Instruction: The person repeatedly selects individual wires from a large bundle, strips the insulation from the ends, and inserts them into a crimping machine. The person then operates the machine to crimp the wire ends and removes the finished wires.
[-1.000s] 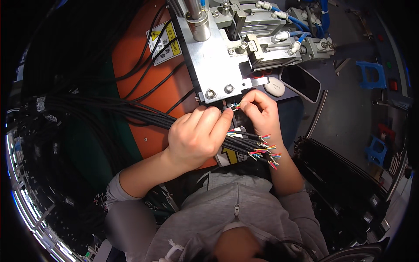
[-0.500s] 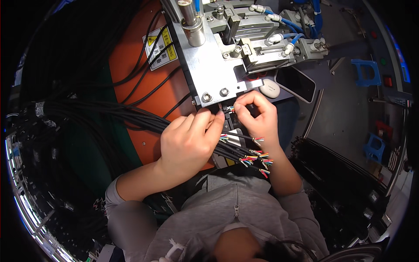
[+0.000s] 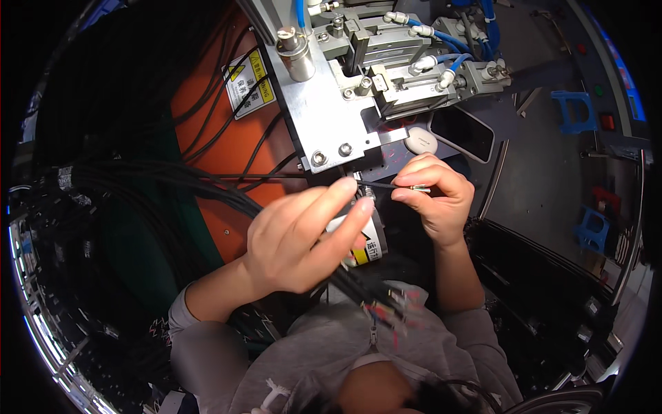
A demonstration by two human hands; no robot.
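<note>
My right hand (image 3: 443, 198) pinches a black cable (image 3: 378, 183) close to its end, where thin coloured wires (image 3: 420, 188) stick out past the fingertips. The cable runs left toward the front of the metal fixture (image 3: 324, 114). My left hand (image 3: 293, 238) has its thumb and forefinger stretched out and parted, apart from that cable's end. A bundle of black cables (image 3: 231, 196) passes under this palm, seemingly held by the lower fingers, which are mostly hidden. The bundle's coloured wire ends (image 3: 389, 308) hang near my jacket, smeared by motion.
Pneumatic cylinders (image 3: 414, 96) with blue air hoses (image 3: 448, 43) sit atop the fixture. A white round case (image 3: 421, 141) and a phone (image 3: 460, 132) lie beside it. An orange board (image 3: 196, 131) is at left; more dark cables (image 3: 545, 303) lie at right.
My right hand has moved right, drawing the cable end away from under the fixture's front edge. The left thumb and forefinger have parted, and the bundle's wire ends have swung down and left.
</note>
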